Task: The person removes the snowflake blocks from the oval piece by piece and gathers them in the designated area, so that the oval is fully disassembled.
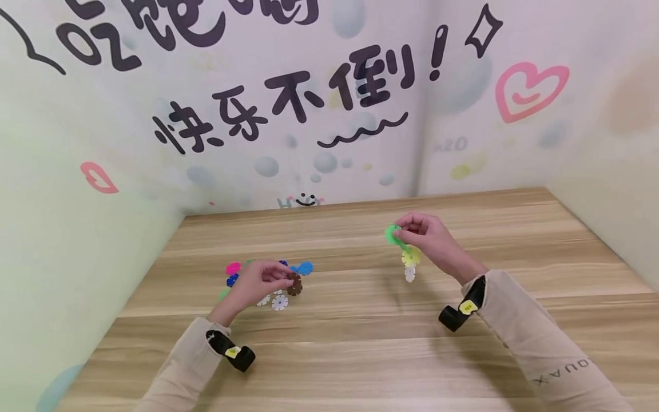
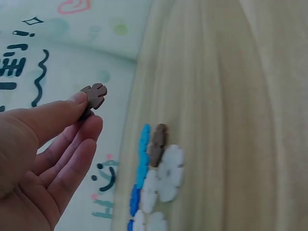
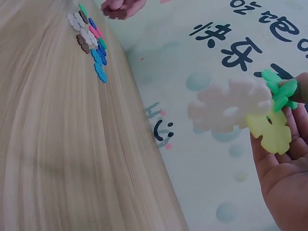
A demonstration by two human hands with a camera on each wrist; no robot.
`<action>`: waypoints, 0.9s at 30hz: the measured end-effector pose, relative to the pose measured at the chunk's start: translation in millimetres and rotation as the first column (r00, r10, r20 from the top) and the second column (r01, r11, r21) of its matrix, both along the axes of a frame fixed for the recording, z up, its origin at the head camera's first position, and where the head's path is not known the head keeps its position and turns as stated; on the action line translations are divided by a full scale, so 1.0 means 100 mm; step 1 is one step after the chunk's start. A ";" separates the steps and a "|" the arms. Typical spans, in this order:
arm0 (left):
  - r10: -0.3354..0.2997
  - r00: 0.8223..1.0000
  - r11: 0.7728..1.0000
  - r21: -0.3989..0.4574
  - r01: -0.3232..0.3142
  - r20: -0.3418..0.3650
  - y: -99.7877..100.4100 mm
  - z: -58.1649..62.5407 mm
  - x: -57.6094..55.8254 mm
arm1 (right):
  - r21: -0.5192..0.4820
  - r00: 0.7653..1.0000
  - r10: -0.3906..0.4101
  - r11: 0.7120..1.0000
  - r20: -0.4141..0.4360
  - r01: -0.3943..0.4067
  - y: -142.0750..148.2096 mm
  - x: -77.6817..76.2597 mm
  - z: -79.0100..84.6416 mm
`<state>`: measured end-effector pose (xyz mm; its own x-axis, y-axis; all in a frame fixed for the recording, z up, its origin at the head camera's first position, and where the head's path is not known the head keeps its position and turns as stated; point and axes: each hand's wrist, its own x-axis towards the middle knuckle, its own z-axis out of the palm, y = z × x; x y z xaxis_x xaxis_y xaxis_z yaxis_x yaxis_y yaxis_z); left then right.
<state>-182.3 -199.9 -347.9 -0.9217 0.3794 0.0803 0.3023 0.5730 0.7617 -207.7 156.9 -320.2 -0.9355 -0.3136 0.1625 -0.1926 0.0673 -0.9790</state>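
Note:
My left hand [image 1: 261,281] pinches a brown notched plastic disc [image 2: 97,96] between thumb and fingers, above a group of similar discs. My right hand [image 1: 429,240] is raised over the far right part of the table. It grips a small chain of interlocked notched discs by its green part [image 1: 392,234]. Below the green hangs a yellow disc [image 1: 411,257], with a white disc [image 1: 409,274] at the bottom end. In the right wrist view, green pieces [image 3: 281,91] cross at an angle beside the thumb, and the yellow one lies against the fingers.
Loose discs lie on the wooden table [image 1: 350,355] at left: a pink one [image 1: 233,268], a light blue one [image 1: 306,268], a white one [image 1: 280,302], another brown one [image 2: 158,144], and several more partly hidden by the left hand. A printed wall covering [image 1: 226,171] borders the table's back edge.

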 end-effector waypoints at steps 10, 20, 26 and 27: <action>-0.068 0.997 0.993 -0.094 0.070 0.026 0.00 -0.21 0.00 | -0.001 1.000 -0.005 1.000 0.008 0.005 0.02 0.03 -0.04; -0.097 0.995 0.983 -0.155 0.097 0.006 0.01 -0.28 -0.01 | 0.006 1.000 -0.010 1.000 0.013 0.010 0.03 0.03 -0.08; -0.094 0.995 0.978 -0.184 0.095 0.015 0.04 -0.28 -0.01 | -0.001 1.000 -0.006 1.000 0.005 0.006 0.04 0.04 -0.08; -0.098 0.995 0.978 -0.181 0.100 0.021 0.05 -0.27 -0.01 | -0.002 1.000 -0.004 1.000 0.003 0.004 0.04 0.04 -0.08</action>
<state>-183.3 -195.0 -375.3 -0.8793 0.4763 -0.0090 0.3562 0.6699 0.6514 -203.5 160.9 -328.7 -0.9372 -0.3094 0.1608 -0.1899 0.0661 -0.9796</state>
